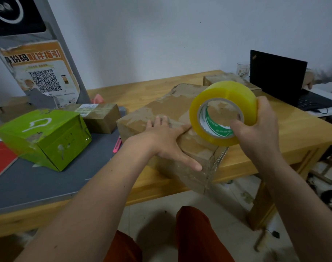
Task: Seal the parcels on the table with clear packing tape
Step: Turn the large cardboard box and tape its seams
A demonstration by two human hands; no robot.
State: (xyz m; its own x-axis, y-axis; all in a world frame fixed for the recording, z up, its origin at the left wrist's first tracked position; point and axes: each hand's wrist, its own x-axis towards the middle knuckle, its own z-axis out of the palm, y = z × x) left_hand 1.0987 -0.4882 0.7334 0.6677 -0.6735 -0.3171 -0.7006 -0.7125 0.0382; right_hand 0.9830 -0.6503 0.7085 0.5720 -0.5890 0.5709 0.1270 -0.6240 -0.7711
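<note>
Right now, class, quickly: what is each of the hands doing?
Left hand: open, fingers spread, pressing flat on the brown box.
Right hand: closed around the tape roll, thumb through its core.

The left hand (pixel 161 137) lay flat, fingers spread, on the long brown parcel (pixel 172 106) at the table's (pixel 256 157) front edge — its near end overhanging. The right hand (pixel 259 129) gripped the yellowish tape roll (pixel 224 103), touching the parcel top. A green box (pixel 47 137) sat toward the left end — on a grey mat (pixel 47 186).
</note>
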